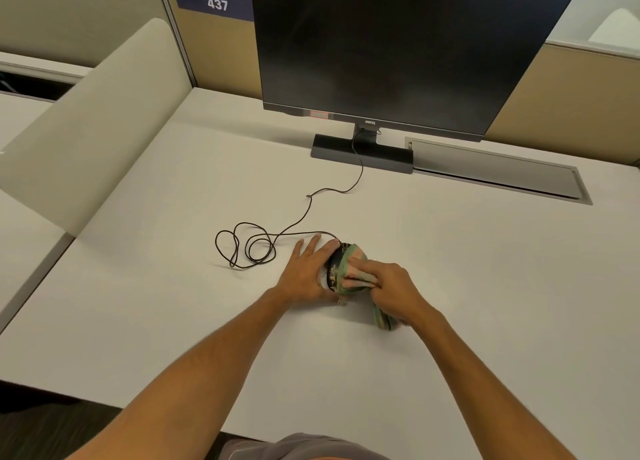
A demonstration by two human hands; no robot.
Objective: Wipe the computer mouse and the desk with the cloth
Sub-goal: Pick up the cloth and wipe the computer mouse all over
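Observation:
A black wired computer mouse with a worn, speckled side lies on the white desk near its middle. My left hand rests flat against the mouse's left side, fingers spread and pointing away from me, holding it in place. My right hand presses a green and pink cloth onto the top and right side of the mouse. The cloth's tail hangs out under my right palm onto the desk. Most of the mouse is hidden by the cloth.
The mouse's thin black cable loops on the desk to the left and runs back to a dark monitor on its stand. A cable hatch sits at the back right. A beige divider panel borders the left.

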